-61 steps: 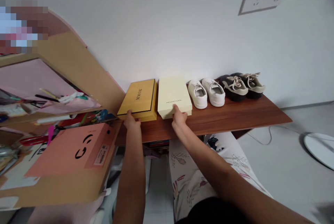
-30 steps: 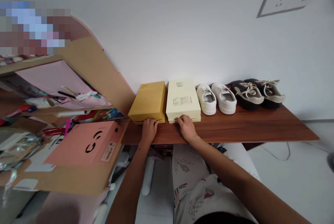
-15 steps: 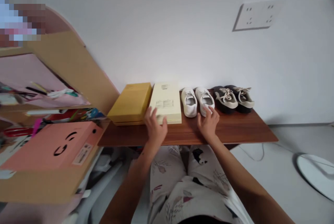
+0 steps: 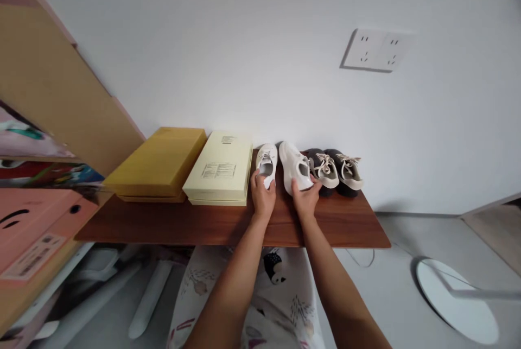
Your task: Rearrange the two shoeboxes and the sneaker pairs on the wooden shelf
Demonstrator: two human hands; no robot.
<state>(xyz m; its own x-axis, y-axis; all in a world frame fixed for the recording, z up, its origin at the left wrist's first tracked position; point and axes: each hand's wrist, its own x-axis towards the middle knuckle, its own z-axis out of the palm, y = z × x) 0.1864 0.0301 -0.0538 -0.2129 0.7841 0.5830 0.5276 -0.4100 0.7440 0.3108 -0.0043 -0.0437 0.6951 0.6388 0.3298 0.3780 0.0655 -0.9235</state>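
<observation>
"Where does this view look from?"

"The wearer's head, facing forward and down across the wooden tabletop (image 4: 179,224) to the wall (image 4: 228,56)."

"How near?"

"Close: the left hand (image 4: 263,197) and right hand (image 4: 306,200) sit below centre, patterned trousers (image 4: 285,300) at the bottom, yet the tabletop's whole front edge fits."

One white lace-up shoe (image 4: 267,152) stands upright beside its mate (image 4: 290,163), which tilts sideways, perhaps lifted.

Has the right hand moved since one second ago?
Yes, the right hand moved rightward along the brown board, from the cream box to the right white shoe.
</observation>
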